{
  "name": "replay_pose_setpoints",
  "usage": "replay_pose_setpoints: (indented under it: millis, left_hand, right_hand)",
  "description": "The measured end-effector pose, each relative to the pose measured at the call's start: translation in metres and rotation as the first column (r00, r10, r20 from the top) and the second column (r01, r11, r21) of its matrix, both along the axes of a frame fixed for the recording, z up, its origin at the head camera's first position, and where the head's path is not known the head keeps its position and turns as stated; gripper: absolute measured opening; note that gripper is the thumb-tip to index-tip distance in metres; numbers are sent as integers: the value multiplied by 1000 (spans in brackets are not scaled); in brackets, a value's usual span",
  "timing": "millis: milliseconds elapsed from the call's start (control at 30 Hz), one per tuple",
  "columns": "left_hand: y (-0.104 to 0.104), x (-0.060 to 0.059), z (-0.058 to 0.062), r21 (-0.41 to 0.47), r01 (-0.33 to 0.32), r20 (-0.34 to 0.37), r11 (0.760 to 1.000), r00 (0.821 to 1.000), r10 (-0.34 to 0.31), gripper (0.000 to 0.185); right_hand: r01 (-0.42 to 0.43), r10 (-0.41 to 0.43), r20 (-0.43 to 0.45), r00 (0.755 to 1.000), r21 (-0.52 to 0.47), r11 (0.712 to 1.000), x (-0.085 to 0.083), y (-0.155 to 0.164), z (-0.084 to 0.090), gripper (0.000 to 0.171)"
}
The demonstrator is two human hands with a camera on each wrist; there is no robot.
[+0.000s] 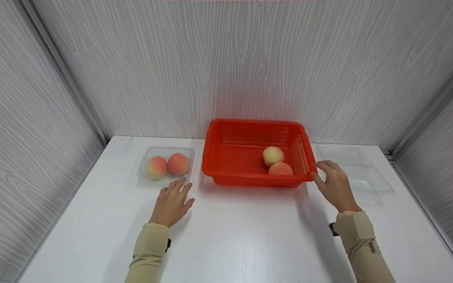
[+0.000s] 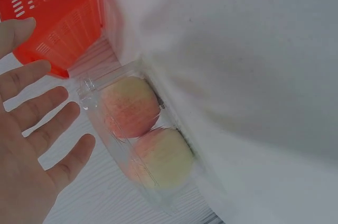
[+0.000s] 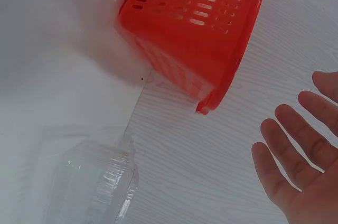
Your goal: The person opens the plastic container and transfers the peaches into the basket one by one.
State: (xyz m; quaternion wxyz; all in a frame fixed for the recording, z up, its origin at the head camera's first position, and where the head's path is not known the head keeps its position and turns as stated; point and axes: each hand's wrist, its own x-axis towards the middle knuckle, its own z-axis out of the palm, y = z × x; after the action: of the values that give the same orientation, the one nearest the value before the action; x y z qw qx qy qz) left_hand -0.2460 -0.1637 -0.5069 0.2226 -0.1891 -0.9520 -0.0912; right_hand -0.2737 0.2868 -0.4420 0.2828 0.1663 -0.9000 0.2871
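A red slotted basket (image 1: 250, 180) stands at the back middle of the white table, with two peaches (image 1: 273, 155) (image 1: 280, 169) in its right half. Left of it a clear plastic tray (image 1: 167, 148) holds two more peaches (image 1: 156, 166) (image 1: 178, 164). My left hand (image 1: 173, 200) lies open on the table just in front of that tray, holding nothing. In the left wrist view its spread fingers (image 2: 58, 129) stop short of the tray (image 2: 87, 89) and its peaches (image 2: 129, 108). My right hand (image 1: 332, 182) is open beside the basket's front right corner; in the right wrist view a gap separates the hand (image 3: 301, 166) from the basket (image 3: 195, 28).
An empty clear clamshell box (image 1: 358, 173) lies open at the back right, behind my right hand, and shows as the clamshell (image 3: 95, 187) in the right wrist view. Grey wood-grain walls enclose the table on three sides. The table (image 1: 242, 236) spreads white in front of the basket.
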Motion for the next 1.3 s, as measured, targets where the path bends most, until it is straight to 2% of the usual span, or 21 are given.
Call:
replay_pose_setpoints:
  millis: [333,567,733,1067,1133,1300]
  left_hand:
    - [-13,-10,-4,31,-53,58,998,997,51,47]
    - [-19,-16,-8,16,-82,112,997,991,80,52]
    - [-23,-21,-10,-5,-77,76,997,994,77,52]
    - [-41,-33,-6,-23,-51,-57,998,997,50,41]
    - [-46,-35,-6,-19,-66,-51,998,997,65,41]
    - [-58,-39,-4,55,-140,26,989,990,139,36]
  right_hand:
    - [-37,36,-17,999,-52,998,-3,-16,7,21]
    - [-45,48,46,998,-61,997,-4,-31,5,22]
    - [-64,67,34,997,-70,996,-5,-40,3,22]
    - [-123,121,-33,992,-44,991,-8,-56,-1,19]
    - [-130,129,-37,991,-39,991,-9,-59,-2,18]
    - [-145,144,-30,989,-31,989,-10,-67,-2,18]
